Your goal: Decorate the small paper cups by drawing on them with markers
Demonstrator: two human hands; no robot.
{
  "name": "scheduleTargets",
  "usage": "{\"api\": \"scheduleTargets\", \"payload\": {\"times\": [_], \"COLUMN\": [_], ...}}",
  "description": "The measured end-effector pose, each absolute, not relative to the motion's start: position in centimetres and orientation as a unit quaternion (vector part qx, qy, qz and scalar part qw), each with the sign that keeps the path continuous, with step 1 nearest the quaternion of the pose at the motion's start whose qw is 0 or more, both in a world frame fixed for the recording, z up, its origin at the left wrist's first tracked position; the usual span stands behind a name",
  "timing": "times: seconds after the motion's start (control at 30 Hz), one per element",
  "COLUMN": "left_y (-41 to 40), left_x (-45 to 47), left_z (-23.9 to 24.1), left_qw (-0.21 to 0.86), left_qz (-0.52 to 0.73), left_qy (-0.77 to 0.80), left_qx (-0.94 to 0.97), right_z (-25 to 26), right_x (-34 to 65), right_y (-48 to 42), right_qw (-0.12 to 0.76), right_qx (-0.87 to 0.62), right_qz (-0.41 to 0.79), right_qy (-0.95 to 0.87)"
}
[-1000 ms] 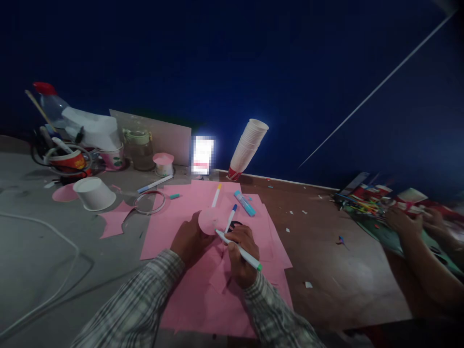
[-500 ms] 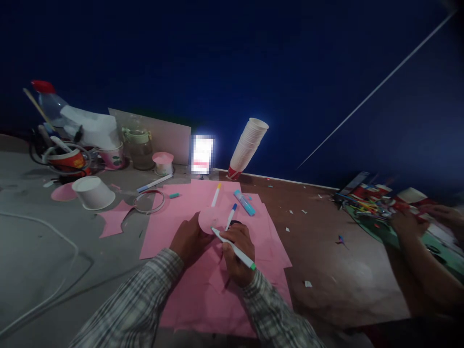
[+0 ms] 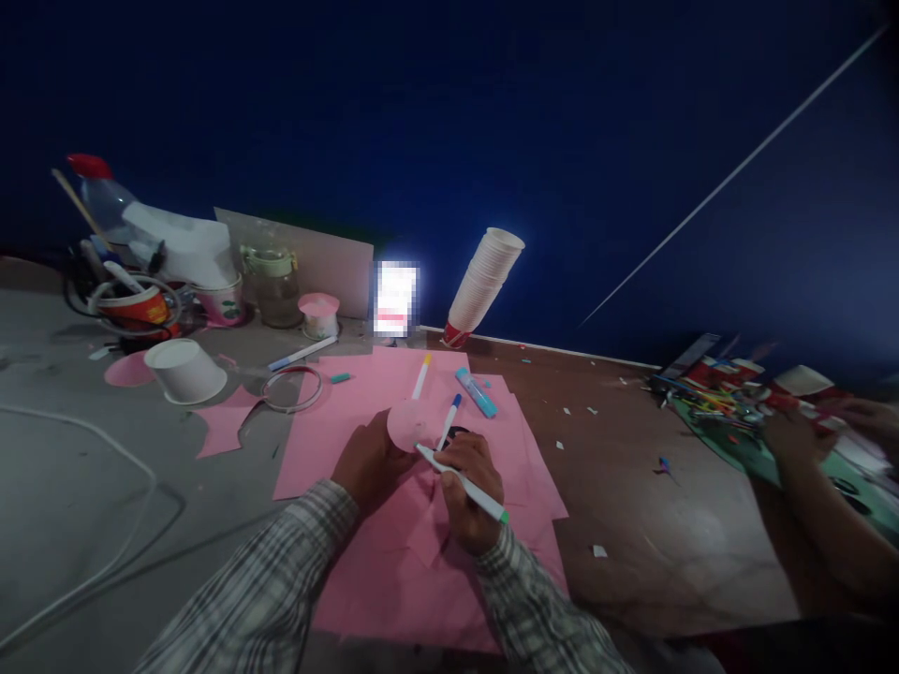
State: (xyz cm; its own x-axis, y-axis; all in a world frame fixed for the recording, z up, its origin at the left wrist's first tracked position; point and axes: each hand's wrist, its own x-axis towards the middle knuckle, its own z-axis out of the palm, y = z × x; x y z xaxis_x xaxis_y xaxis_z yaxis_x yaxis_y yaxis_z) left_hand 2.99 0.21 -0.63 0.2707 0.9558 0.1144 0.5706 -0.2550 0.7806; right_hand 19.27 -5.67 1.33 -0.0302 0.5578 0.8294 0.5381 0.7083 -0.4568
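My left hand [image 3: 369,463] is closed around a pink disc [image 3: 407,423] at its edge; I cannot tell whether a cup is under it. A small faint mark shows on the disc. In my right hand [image 3: 472,482] is a white marker with a green end [image 3: 486,503], its tip at the disc's lower right rim. Beneath both hands lie overlapping sheets of pink paper [image 3: 337,402]. Just beyond my right hand rest a blue-tipped marker [image 3: 449,421], a yellow-tipped marker [image 3: 420,376] and a light blue tube [image 3: 476,392].
A leaning stack of paper cups [image 3: 484,281] stands at the back, right of a bright pixelated screen [image 3: 394,298]. Leftward are a white cup [image 3: 185,372], a tape ring [image 3: 292,389], a glass jar [image 3: 272,285] and a white cable [image 3: 133,459]. Another person's hands [image 3: 793,432] work at the right.
My right hand has shifted slightly right and down with the marker, whose tip moved toward the disc's lower right edge. My left hand keeps its hold on the disc.
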Motion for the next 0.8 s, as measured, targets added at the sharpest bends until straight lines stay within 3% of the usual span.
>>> {"api": "scheduleTargets", "payload": {"times": [0.8], "left_y": [0.23], "left_x": [2.91], "left_z": [-0.72], "left_qw": [0.32], "left_qz": [0.302], "left_qy": [0.527], "left_qx": [0.727], "right_z": [0.83], "right_x": [19.76], "right_y": [-5.54], "right_qw": [0.564], "right_qx": [-0.396], "right_qz": [0.0], "right_qy": [-0.725]}}
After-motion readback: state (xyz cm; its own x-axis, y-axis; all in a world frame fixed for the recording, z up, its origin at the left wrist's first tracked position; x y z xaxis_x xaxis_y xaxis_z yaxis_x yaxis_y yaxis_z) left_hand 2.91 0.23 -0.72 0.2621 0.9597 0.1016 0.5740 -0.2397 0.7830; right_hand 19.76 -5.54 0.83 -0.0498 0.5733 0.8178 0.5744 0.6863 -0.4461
